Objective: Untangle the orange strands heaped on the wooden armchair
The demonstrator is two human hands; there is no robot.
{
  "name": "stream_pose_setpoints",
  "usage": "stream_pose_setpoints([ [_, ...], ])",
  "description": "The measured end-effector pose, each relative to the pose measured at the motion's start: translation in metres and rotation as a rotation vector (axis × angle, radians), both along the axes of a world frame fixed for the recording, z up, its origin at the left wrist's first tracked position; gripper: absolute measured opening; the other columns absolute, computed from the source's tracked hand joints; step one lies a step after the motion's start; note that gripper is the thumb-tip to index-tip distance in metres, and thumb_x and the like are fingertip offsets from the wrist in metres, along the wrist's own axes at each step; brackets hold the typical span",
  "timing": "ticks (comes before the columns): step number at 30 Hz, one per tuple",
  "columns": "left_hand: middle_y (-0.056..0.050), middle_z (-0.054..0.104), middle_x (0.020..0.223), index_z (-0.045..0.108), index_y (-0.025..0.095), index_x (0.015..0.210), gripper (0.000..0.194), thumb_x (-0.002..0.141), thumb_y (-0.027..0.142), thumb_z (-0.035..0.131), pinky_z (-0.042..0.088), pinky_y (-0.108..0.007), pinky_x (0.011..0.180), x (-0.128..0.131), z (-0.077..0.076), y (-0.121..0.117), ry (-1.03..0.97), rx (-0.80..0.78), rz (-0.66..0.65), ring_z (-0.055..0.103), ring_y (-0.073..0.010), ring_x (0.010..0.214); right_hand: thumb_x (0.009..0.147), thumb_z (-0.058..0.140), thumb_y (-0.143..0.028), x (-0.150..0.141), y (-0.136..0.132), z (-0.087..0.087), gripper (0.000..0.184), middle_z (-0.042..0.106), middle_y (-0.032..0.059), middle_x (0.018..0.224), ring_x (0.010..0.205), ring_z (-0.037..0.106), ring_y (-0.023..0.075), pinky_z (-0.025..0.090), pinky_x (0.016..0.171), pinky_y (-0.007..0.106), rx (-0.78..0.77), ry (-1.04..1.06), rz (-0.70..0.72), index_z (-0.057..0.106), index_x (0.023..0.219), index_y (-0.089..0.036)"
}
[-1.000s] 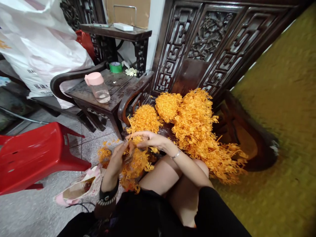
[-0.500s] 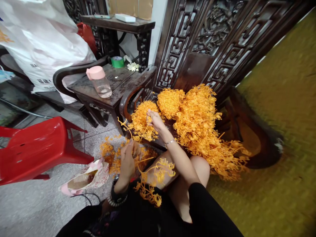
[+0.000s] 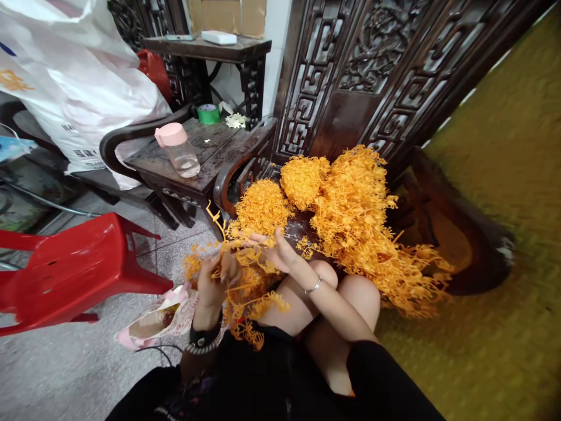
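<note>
My left hand [image 3: 213, 282] is closed around the stems of an orange plastic flower sprig [image 3: 249, 305], whose thin branches hang over my lap. Up from that grip pokes a bare curved stem [image 3: 215, 217]. My right hand [image 3: 280, 252] is at the sprig's upper branches with its thumb raised and its fingers stretched to the left, partly covered by orange tips. Just beyond it, a rounded orange bunch [image 3: 263, 206] and a second bunch [image 3: 304, 181] sit on the dark wooden chair. A big loose heap of orange sprigs [image 3: 355, 216] lies to their right.
A pink-lidded bottle [image 3: 179, 151] and green tape [image 3: 208, 114] stand on a side table [image 3: 144, 159]. On the left are a red plastic stool [image 3: 83, 269] and a large white sack [image 3: 96, 88]. An open bag [image 3: 151, 327] lies on the floor near my left arm.
My right hand reached out to the near round bunch, then came back to the sprig by my left hand. A small orange piece now lies on the chair seat behind my right hand.
</note>
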State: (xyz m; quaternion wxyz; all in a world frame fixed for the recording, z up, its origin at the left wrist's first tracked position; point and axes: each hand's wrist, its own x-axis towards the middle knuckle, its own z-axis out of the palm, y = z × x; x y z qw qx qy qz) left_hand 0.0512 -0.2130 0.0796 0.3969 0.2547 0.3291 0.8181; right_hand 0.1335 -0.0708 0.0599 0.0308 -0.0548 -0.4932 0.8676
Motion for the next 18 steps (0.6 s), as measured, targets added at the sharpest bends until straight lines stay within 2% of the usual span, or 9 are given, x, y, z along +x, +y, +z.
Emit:
stream_pose_setpoints([
  [3,-0.002,0.048,0.048,0.055,0.017,0.05,0.044,0.086,0.04,0.046,0.043,-0.026,0.055,0.004,-0.012,0.001,0.309,-0.057,0.162,0.047,-0.0125,0.049,0.06,0.048,-0.085,0.013,-0.011,0.005,0.085,0.065,0.0139,0.113,0.119,0.052,0.0271,0.044,0.095,0.041,0.027,0.069,-0.081,0.063,0.109,-0.018],
  [5,-0.006,0.062,0.067,0.066,0.018,0.065,0.04,0.09,0.036,0.04,0.047,-0.031,0.075,0.007,-0.02,0.0,0.597,-0.158,0.255,0.057,-0.0174,0.069,0.064,0.066,-0.068,0.018,-0.017,0.007,0.066,0.065,0.0095,0.113,0.118,0.052,0.0243,0.041,0.1,0.038,0.138,0.083,-0.167,0.064,0.109,-0.02],
  [7,-0.007,0.066,0.085,0.069,0.019,0.081,0.034,0.092,0.032,0.039,0.044,-0.036,0.087,0.008,-0.026,-0.001,0.871,-0.272,0.318,0.059,-0.0207,0.086,0.074,0.069,-0.049,0.02,-0.022,0.008,0.042,0.066,0.0051,0.108,0.111,0.057,0.0198,0.041,0.099,0.034,0.238,0.051,-0.313,0.065,0.106,-0.023],
  [9,-0.008,0.066,0.099,0.067,0.021,0.093,0.028,0.092,0.03,0.041,0.04,-0.04,0.094,0.008,-0.029,-0.001,1.08,-0.353,0.418,0.055,-0.023,0.1,0.081,0.063,-0.044,0.02,-0.025,0.008,0.029,0.067,0.0031,0.096,0.095,0.062,0.0162,0.047,0.087,0.029,0.231,0.005,-0.47,0.065,0.1,-0.023],
  [11,-0.008,0.061,0.113,0.065,0.023,0.099,0.022,0.091,0.029,0.046,0.035,-0.044,0.101,0.007,-0.03,0.002,1.2,-0.368,0.564,0.049,-0.0248,0.113,0.082,0.06,-0.045,0.021,-0.026,0.007,0.027,0.066,0.0014,0.08,0.074,0.061,0.0127,0.049,0.07,0.025,0.159,-0.028,-0.563,0.064,0.094,-0.021],
  [13,-0.009,0.052,0.128,0.059,0.024,0.109,0.024,0.087,0.031,0.054,0.032,-0.046,0.105,0.005,-0.031,0.01,1.16,-0.313,0.658,0.043,-0.0258,0.123,0.08,0.063,-0.046,0.022,-0.027,0.007,0.027,0.061,-0.0008,0.068,0.059,0.055,0.01,0.046,0.057,0.022,0.103,-0.045,-0.58,0.063,0.088,-0.02],
  [14,-0.01,0.047,0.133,0.054,0.025,0.117,0.032,0.086,0.033,0.057,0.033,-0.046,0.104,0.005,-0.032,0.016,1.082,-0.265,0.64,0.042,-0.0257,0.126,0.08,0.064,-0.046,0.023,-0.029,0.007,0.027,0.058,-0.0016,0.065,0.055,0.052,0.0094,0.044,0.053,0.022,0.088,-0.053,-0.564,0.062,0.087,-0.02],
  [16,-0.012,0.042,0.138,0.039,0.026,0.128,0.049,0.085,0.037,0.059,0.039,-0.043,0.102,0.005,-0.034,0.029,0.873,-0.172,0.504,0.042,-0.0247,0.128,0.079,0.064,-0.047,0.024,-0.034,0.007,0.028,0.056,-0.002,0.065,0.05,0.047,0.0092,0.041,0.048,0.023,0.083,-0.07,-0.536,0.062,0.089,-0.021],
  [18,-0.014,0.042,0.138,0.032,0.026,0.132,0.054,0.086,0.04,0.056,0.04,-0.041,0.102,0.01,-0.035,0.041,0.704,-0.12,0.359,0.044,-0.0241,0.128,0.079,0.063,-0.047,0.023,-0.04,0.007,0.028,0.058,-0.0006,0.071,0.053,0.048,0.0106,0.042,0.051,0.025,0.145,-0.078,-0.559,0.062,0.091,-0.021],
])
